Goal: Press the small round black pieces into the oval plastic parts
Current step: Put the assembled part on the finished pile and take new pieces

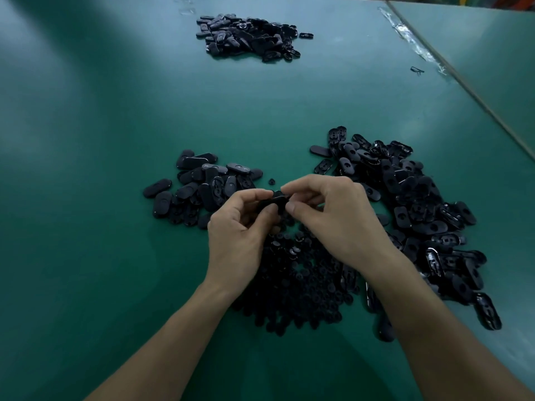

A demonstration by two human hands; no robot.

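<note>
Pinching oval part (271, 202) | L hand (240, 230) + R hand (328, 217) | above round pcs pile (301, 285)

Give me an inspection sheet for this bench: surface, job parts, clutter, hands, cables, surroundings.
Surface: green table mat, shaded at left.
Job's things: oval plastic parts in a near-left pile, a right pile and a far pile; heap of small round pieces under the hands; held oval part.
Clutter: stray round piece; tape scraps; small dark scrap.
Hands: left hand grips the held oval part; right hand pinches its end.
Cables: nothing seen.
Surroundings: adjoining green table at right.
</note>
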